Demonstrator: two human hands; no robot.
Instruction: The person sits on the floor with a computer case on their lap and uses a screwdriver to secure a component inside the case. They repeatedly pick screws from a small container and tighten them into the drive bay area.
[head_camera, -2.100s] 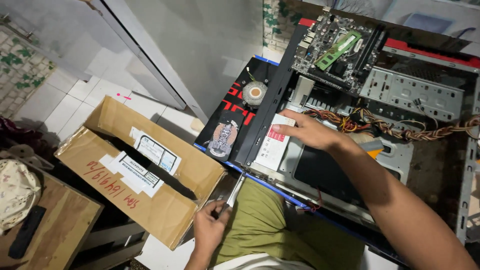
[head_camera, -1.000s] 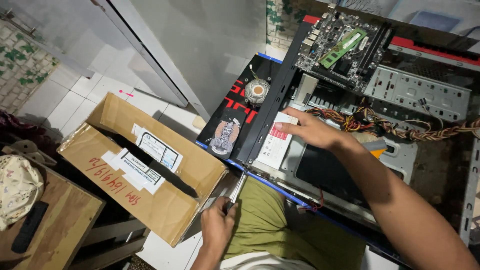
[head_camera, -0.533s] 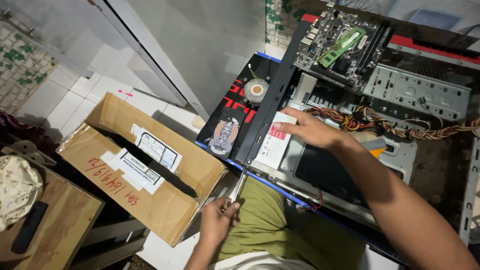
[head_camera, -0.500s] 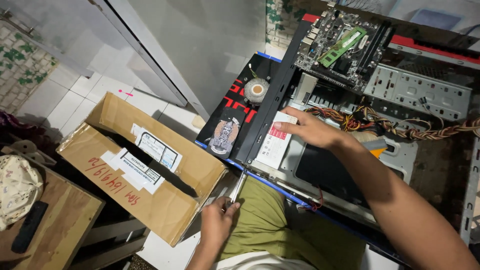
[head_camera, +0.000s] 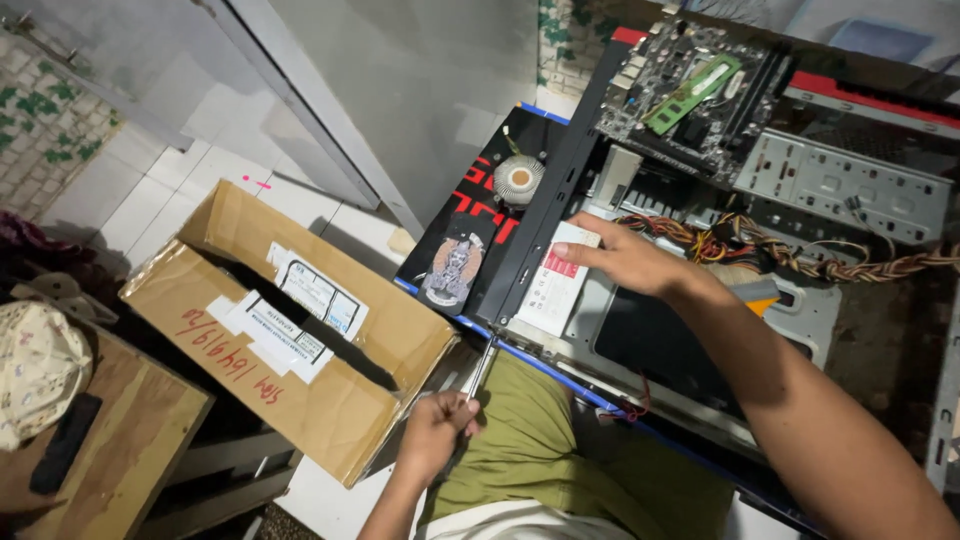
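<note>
An open computer case (head_camera: 850, 190) lies on its side in front of me, with a motherboard (head_camera: 690, 85) at the far end and a bundle of coloured cables (head_camera: 780, 250) across the middle. My right hand (head_camera: 625, 262) rests flat on the power supply (head_camera: 555, 285) inside the case, near its left edge. My left hand (head_camera: 437, 433) is low by my green trouser leg and grips a screwdriver (head_camera: 480, 365), whose shaft points up at the case's lower blue-edged rim.
A black side panel with red marks (head_camera: 470, 215) carries a round cooler (head_camera: 517, 180) and a small card. A worn cardboard box (head_camera: 290, 330) with labels lies left of my knee. A wooden table (head_camera: 110, 440) with a cap and a dark remote stands at the far left.
My left hand has shifted slightly right and up with the screwdriver toward the case edge. The right hand has stayed on the power supply.
</note>
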